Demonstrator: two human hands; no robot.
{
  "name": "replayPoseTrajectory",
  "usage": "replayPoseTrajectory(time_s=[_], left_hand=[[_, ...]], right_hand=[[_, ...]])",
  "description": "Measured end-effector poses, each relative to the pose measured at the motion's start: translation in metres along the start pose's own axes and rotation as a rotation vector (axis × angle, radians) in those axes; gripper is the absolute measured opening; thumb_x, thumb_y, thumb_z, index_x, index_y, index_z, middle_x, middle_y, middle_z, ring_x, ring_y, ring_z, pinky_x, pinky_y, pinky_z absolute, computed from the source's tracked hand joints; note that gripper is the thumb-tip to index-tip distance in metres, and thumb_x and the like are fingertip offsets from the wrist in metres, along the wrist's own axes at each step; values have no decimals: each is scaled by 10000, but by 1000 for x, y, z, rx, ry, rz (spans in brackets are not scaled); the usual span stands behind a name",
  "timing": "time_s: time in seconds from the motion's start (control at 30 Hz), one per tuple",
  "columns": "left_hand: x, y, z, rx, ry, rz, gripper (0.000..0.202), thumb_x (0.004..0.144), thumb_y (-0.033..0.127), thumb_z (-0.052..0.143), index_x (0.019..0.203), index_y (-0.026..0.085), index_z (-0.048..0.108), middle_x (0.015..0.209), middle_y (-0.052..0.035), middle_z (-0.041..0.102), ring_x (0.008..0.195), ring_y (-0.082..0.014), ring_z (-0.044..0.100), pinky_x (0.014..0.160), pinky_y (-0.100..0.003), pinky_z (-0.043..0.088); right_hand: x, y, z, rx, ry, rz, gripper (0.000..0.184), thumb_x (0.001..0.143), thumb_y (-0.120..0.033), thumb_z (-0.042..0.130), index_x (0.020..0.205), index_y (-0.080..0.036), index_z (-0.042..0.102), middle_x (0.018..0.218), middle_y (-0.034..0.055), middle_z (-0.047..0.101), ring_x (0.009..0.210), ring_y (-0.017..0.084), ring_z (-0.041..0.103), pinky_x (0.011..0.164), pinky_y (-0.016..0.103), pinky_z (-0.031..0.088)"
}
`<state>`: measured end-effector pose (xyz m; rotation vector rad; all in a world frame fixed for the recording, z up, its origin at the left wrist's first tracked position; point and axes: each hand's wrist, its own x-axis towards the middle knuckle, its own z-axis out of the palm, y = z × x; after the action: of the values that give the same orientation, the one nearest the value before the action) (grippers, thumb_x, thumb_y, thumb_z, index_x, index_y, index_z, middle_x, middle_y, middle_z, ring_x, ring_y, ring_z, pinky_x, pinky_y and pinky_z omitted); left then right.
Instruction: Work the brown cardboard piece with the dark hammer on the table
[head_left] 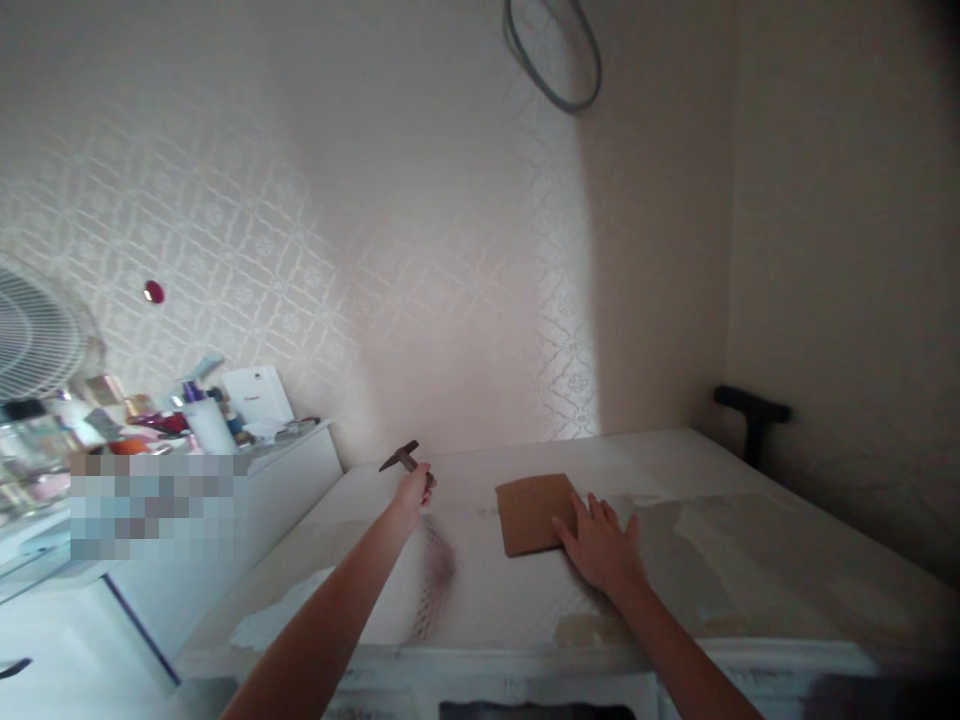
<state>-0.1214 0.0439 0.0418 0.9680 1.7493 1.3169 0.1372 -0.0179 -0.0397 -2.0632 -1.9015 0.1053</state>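
Note:
In the head view, my left hand (415,488) is closed around the handle of a small hammer (406,457), held over the far left part of a white worn surface (465,610). The hammer's dark head points up and to the left. To the right, a flat piece of brown cardboard (534,515) lies on that surface. My right hand (602,543) rests at its right edge with fingers spread, thumb and fingertips touching the cardboard.
At left, a white cabinet (292,495) carries bottles, a white box (257,396) and a fan (34,330). A cable loop (559,100) hangs on the patterned wall. A black T-shaped handle (752,410) stands by the right back edge.

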Motion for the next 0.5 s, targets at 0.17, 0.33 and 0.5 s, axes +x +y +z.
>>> replayPoseTrajectory(time_s=[0.17,0.33,0.5], left_hand=[[-31,6,42,-52,-134,49,243,784,313,458,594,172,401,505,58,434,367,-36,279,405,-179,219],[-69,18,87,-122,-364,77,239,787,341,510,645,151,478,519,60,433,391,-37,293,418,-180,225],[-91,21,133,-138,-489,-12,205,775,313,573,677,137,539,553,46,475,430,-48,363,444,-182,267]], right_hand=[[-1,0,0,15,11,-2,633,909,-504,264,1395,-105,336,1428,174,329,1316,317,254,1027,617,89],[-2,-1,-3,15,20,-13,635,911,-487,281,1389,-73,335,1417,192,339,1313,328,255,1014,632,107],[-2,-2,0,29,72,15,612,911,-417,328,1397,-46,301,1388,222,372,1289,314,308,1024,609,118]])
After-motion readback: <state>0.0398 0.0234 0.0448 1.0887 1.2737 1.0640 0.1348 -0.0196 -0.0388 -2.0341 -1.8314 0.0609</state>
